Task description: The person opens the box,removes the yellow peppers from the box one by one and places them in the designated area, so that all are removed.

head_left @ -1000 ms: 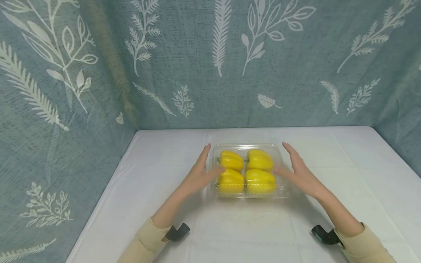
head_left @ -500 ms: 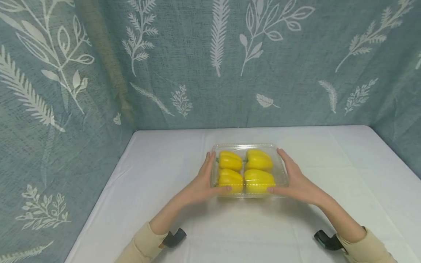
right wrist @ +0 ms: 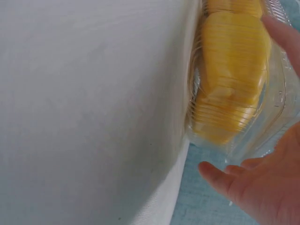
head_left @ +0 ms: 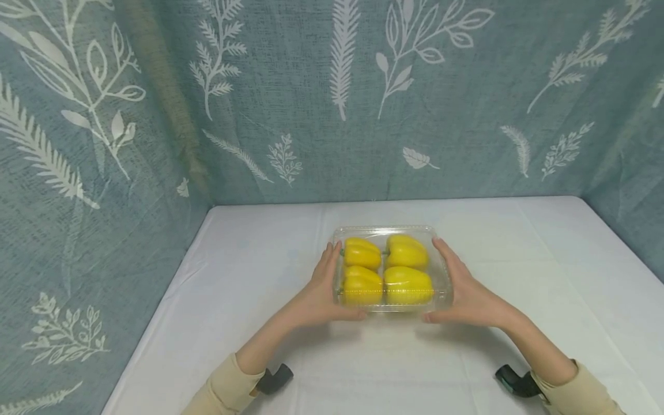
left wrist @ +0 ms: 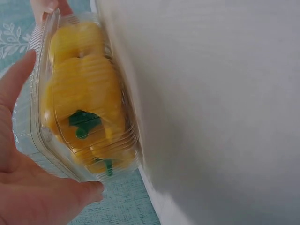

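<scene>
The clear plastic rectangular container [head_left: 384, 231] sits just below and right of the centre of the head view, its base appearing to rest flat on the white cloth-covered bench [head_left: 249, 259]. It holds four yellow bell peppers [head_left: 407, 285] in two rows of two; this layout probably makes full use of the floor area and limits rolling. Green stems [left wrist: 84, 122] show at the left end in the left wrist view. The lid appears closed over the peppers. The left hand [head_left: 319, 297] is spread along the left side of the container, fingers extended up that side and thumb extended along the near edge. The right hand [head_left: 469, 297] mirrors it on the right side; in the right wrist view one finger lies against the plastic at the upper right, while the thumb stands apart from the wall. Neither hand is visibly curled around the container or pinching it, and the pressure applied cannot be told. The opposed placement likely serves to centre the load and to steady both ends without crushing the thin walls. Beige sleeves [head_left: 225, 383] end above the wrists, presumably to leave the black wrist cameras [head_left: 276, 379] unobstructed. Blue-green leaf-print fabric [head_left: 290, 69] fills the upper frame.
</scene>
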The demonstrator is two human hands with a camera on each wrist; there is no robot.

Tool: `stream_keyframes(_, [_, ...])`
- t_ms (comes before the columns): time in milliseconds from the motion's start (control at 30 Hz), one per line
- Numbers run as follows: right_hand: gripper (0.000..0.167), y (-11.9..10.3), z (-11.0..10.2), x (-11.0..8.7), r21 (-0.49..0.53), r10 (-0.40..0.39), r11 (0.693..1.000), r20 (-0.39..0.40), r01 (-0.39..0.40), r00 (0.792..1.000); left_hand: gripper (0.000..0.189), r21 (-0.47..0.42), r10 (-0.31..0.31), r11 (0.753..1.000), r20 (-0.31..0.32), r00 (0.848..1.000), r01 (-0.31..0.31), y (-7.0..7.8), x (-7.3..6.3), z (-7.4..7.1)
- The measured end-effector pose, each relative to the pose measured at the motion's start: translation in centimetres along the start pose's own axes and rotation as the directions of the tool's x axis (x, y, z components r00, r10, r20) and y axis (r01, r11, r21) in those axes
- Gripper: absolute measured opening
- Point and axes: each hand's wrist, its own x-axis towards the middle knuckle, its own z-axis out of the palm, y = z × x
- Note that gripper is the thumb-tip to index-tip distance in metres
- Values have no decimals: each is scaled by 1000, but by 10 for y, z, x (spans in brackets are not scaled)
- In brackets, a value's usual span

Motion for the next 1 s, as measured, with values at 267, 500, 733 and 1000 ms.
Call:
stream_keyframes(267, [136, 0, -2, 0, 7, 3, 1000, 15, -3, 1000, 135, 6, 14, 1000, -17, 1000, -14, -1, 2, 1])
stream_keyframes(500, [134, 0, -3, 0, 14, 5, 1000, 31, -5, 999, 135, 9, 14, 1000, -16, 1000, -14, 1, 0, 0])
stream_keyframes(733, [132, 1, -3, 0, 12, -21, 1000, 25, 20, 999, 135, 15, 10, 1000, -26, 1000, -10, 1, -1, 1])
stream_keyframes(1000, [129, 2, -3, -1, 3, -31, 1000, 19, 31, 999, 135, 21, 2, 1000, -27, 1000, -2, 3, -3, 1])
